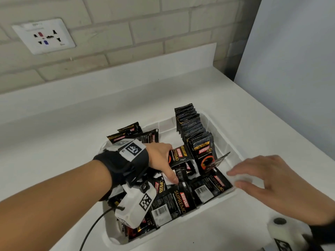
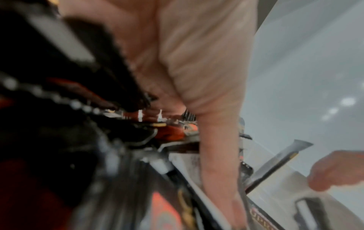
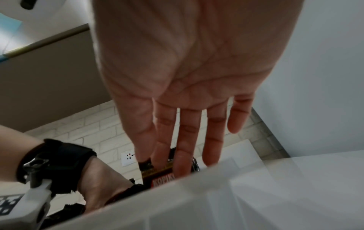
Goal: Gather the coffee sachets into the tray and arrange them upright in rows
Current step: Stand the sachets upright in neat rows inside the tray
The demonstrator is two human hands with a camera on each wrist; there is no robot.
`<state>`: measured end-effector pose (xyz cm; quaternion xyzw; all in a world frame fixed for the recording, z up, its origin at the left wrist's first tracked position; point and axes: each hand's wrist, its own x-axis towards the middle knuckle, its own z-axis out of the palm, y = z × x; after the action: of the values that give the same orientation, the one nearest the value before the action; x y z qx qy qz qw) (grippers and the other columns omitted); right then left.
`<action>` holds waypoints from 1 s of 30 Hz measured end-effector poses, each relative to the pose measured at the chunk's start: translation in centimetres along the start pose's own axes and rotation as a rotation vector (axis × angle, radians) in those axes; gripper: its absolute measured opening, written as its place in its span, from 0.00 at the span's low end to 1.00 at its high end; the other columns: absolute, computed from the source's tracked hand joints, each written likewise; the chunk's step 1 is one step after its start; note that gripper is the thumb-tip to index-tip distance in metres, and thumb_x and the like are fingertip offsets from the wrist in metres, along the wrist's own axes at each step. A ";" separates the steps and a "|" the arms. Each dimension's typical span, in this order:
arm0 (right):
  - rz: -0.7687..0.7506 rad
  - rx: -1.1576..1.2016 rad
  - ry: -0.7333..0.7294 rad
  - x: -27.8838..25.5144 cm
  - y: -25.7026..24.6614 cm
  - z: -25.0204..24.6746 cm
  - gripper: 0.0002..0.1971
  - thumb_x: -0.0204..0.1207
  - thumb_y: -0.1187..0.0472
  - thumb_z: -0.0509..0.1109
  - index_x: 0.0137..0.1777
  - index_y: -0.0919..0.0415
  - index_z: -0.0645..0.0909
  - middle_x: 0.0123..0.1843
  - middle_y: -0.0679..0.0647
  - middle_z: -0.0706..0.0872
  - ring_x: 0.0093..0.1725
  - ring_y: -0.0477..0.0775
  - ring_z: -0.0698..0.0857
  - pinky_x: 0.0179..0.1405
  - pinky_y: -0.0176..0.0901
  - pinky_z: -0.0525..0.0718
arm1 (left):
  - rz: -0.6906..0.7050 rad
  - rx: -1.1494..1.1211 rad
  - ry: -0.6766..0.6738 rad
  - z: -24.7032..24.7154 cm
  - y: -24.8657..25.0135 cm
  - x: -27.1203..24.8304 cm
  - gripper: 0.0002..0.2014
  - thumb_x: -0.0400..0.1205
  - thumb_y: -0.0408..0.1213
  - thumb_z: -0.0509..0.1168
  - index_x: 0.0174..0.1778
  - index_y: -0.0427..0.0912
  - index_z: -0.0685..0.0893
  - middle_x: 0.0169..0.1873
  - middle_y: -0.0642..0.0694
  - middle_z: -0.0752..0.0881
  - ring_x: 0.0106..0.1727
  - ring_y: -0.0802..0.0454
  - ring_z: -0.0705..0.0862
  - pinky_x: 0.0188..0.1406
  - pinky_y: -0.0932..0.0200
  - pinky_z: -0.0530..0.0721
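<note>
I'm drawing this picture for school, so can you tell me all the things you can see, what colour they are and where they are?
tray: one, white, on the counter, holding the sachets
upright sachets: one row, too many to count, black, standing along the tray's right side
loose sachets: a pile, too many to count, black with red and gold print, lying flat and jumbled in the tray's near and left parts
counter: one, white, under the tray
wall socket: one, white, on the brick wall at upper left
cable: one, black, running down from the left wrist camera
left hand: reaching into the loose sachets, fingers hidden among them
right hand: flat, fingers straight, over the tray's right rim, holding nothing
</note>
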<state>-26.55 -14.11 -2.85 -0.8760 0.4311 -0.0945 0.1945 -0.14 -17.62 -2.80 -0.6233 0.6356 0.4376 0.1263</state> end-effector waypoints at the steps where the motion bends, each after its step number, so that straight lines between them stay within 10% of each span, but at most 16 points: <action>1: -0.011 -0.017 0.000 0.6 -0.3 -0.3 0.16 0.74 0.34 0.52 0.51 0.33 0.79 0.47 0.21 0.81 0.51 0.24 0.75 0.58 0.27 0.63 | 0.024 -0.026 -0.010 0.0 0.0 -0.1 0.27 0.67 0.41 0.79 0.58 0.44 0.74 0.52 0.48 0.83 0.55 0.49 0.83 0.61 0.54 0.81; 11: -0.078 -0.120 -0.189 4.7 -2.2 0.0 0.20 0.82 0.51 0.57 0.74 0.41 0.66 0.62 0.34 0.79 0.61 0.34 0.76 0.62 0.31 0.66 | 0.224 0.044 0.153 0.0 -0.3 -3.3 0.27 0.65 0.47 0.79 0.51 0.53 0.69 0.44 0.57 0.80 0.44 0.62 0.79 0.49 0.63 0.73; 21: 0.034 0.292 -0.062 1.8 -1.6 -3.1 0.14 0.76 0.56 0.66 0.51 0.31 0.81 0.48 0.30 0.85 0.52 0.32 0.80 0.50 0.31 0.76 | 0.379 -0.271 0.476 0.5 -1.1 -7.5 0.28 0.58 0.46 0.82 0.46 0.57 0.72 0.41 0.53 0.83 0.42 0.70 0.83 0.36 0.75 0.78; 26: 0.043 0.351 0.032 -0.5 -1.1 -3.8 0.23 0.60 0.20 0.53 0.54 0.18 0.73 0.48 0.27 0.85 0.52 0.35 0.82 0.46 0.31 0.76 | 0.515 -0.491 0.587 -0.1 -1.3 -8.9 0.29 0.48 0.54 0.79 0.43 0.55 0.77 0.42 0.63 0.88 0.41 0.65 0.87 0.37 0.76 0.79; 30: 0.001 0.466 0.087 -1.4 -2.5 -4.5 0.24 0.61 0.21 0.54 0.53 0.23 0.77 0.48 0.30 0.86 0.50 0.36 0.82 0.43 0.23 0.77 | 0.627 -0.702 0.713 -0.7 -1.8 -9.4 0.28 0.45 0.61 0.80 0.38 0.53 0.83 0.32 0.56 0.87 0.36 0.62 0.85 0.35 0.73 0.80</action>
<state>-27.14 -12.77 2.33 -0.8023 0.4062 -0.2291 0.3726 3.54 -11.42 3.57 -0.5189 0.6098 0.4016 -0.4445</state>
